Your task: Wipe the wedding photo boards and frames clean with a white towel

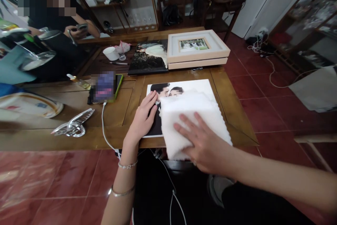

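A large wedding photo print point(197, 86) lies flat near the front edge of the wooden table point(116, 112). My left hand point(142, 119) rests flat on its left side, fingers stretched out. My right hand point(202, 142) presses flat, fingers spread, on a white fluffy cloth point(189, 112) that covers the right part of the print.
Behind the print lie a dark photo album point(149, 58) and a cream framed box point(196, 49). A phone point(104, 86) on a white cable, a silver hair clip point(73, 126), a plate point(28, 104) and a cup point(111, 53) sit to the left. Another person point(60, 25) sits at far left.
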The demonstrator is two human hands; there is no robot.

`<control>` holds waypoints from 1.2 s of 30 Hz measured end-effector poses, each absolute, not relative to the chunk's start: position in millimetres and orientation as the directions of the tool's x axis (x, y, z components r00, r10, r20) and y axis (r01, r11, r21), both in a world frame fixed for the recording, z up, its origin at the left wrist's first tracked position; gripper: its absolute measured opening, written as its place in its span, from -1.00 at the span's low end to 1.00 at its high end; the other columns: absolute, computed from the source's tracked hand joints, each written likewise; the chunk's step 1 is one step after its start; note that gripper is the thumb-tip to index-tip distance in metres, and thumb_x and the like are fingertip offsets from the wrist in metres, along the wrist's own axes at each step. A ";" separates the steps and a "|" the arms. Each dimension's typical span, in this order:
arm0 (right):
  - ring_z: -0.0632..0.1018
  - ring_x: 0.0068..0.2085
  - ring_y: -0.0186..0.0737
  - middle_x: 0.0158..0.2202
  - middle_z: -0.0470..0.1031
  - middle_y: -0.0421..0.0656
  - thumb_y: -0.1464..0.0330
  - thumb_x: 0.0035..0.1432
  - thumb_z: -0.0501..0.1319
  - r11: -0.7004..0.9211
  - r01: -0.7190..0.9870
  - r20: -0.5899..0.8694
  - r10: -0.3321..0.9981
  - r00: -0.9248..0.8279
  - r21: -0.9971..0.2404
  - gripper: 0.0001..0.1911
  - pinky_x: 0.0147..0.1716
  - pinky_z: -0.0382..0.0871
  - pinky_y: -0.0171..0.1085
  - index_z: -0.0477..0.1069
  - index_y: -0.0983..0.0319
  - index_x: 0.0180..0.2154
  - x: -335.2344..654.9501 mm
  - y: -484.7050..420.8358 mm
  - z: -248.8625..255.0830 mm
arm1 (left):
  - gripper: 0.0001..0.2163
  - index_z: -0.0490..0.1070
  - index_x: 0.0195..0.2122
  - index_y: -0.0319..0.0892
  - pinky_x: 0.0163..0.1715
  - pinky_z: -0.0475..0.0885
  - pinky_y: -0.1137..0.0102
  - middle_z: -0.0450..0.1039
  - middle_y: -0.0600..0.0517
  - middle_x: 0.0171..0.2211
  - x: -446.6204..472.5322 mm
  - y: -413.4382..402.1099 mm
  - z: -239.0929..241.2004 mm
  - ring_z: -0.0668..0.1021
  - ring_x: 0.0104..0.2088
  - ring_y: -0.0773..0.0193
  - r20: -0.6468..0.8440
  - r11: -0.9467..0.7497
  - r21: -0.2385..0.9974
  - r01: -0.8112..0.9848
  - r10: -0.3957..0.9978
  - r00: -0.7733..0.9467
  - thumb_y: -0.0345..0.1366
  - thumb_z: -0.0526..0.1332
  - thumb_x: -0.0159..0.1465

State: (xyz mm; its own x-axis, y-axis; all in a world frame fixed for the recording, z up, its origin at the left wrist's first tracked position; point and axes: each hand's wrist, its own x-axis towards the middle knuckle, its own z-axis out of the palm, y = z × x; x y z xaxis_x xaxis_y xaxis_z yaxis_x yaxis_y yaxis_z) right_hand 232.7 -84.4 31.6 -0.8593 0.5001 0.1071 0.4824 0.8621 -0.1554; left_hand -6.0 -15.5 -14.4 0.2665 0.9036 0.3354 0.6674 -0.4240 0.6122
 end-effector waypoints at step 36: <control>-0.02 0.34 0.17 0.29 0.18 -0.13 0.45 0.14 0.10 0.813 0.544 0.019 0.559 -0.829 -0.209 -0.62 0.14 -0.17 0.42 0.46 0.12 -0.02 218.1 -12.4 43.4 | -0.60 0.20 0.24 -0.10 0.27 0.06 0.07 0.13 -0.07 0.29 -7.2 -12.3 -18.7 0.16 0.30 0.18 0.301 -0.399 0.634 0.663 0.916 0.264 -0.30 -0.06 0.39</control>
